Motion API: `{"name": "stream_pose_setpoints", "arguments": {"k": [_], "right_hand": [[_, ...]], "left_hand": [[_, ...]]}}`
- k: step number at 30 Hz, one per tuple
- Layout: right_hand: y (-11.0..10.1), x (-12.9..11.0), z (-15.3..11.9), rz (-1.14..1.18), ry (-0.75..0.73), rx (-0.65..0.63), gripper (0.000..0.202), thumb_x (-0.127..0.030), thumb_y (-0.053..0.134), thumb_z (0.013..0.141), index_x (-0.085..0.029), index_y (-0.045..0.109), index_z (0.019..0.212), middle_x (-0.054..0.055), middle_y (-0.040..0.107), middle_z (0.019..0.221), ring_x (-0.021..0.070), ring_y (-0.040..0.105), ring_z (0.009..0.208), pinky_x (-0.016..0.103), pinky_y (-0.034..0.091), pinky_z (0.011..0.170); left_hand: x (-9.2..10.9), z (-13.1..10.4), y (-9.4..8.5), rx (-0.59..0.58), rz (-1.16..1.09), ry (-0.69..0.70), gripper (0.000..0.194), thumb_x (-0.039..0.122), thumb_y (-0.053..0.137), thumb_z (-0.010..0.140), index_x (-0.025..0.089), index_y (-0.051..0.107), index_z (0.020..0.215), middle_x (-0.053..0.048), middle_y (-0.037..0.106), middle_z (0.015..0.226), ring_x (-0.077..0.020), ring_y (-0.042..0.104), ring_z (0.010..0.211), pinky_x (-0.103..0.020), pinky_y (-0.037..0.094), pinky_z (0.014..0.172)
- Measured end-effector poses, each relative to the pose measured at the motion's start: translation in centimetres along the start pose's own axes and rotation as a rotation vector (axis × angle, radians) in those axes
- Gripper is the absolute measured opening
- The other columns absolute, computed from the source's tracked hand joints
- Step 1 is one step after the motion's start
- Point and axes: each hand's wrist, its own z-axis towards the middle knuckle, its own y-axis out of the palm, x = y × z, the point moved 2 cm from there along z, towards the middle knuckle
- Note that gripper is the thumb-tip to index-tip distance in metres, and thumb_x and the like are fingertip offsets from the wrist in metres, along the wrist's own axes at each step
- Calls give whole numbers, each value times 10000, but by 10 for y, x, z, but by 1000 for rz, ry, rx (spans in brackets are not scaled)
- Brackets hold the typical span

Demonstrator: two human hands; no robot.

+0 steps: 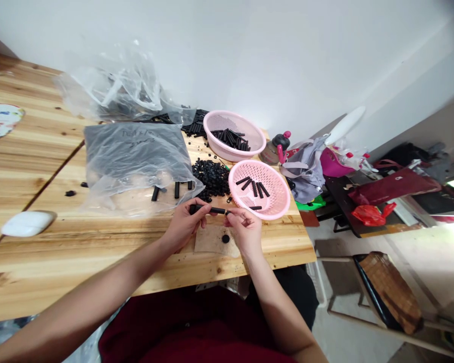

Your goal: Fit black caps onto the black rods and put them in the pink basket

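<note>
1. A slim black tube (217, 210) is held nearly level above the front edge of a pale wooden tabletop (136, 262), between two bare hands.
2. The tube's left part is gripped by the left hand (185, 224), with thumb and fingers closed around it.
3. The tube's right end is pinched by the fingertips of the right hand (247, 231) (whether a small part is also held there cannot be told).
4. Below the hands, a small round black piece (225, 239) is seen lying on a flat light-brown sheet (206, 242).
5. Just beyond the right hand, a few black tubes are held in a pink openwork plastic basket (283, 199); behind it, many more are heaped in a pale pink mesh basket (216, 121).
6. Beside the baskets, a pile of tiny black pieces (212, 179) is spread.
7. To the left, a clear plastic bag with handwriting (136, 151) is laid flat, and a smooth white object (26, 224) is placed farther left.
</note>
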Motion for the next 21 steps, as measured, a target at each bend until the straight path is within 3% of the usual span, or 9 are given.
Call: {"name": "stream_pose_setpoints", "arguments": {"k": [12, 21], "right_hand": [[-2, 0, 1, 39, 41, -44, 223, -371, 802, 706, -199, 716, 819, -3, 709, 619, 159, 674, 552, 304, 581, 595], [-1, 0, -1, 17, 25, -42, 224, -370, 812, 706, -200, 693, 790, -1, 716, 619, 157, 680, 556, 294, 578, 596]], "left_hand": [[3, -2, -1, -19, 61, 16, 307, 454, 730, 802, 163, 636, 786, 21, 555, 477, -52, 369, 341, -180, 204, 346], [4, -6, 0, 21, 85, 46, 282, 431, 756, 775, 177, 643, 818, -34, 682, 639, -77, 464, 392, -191, 250, 356]]}}
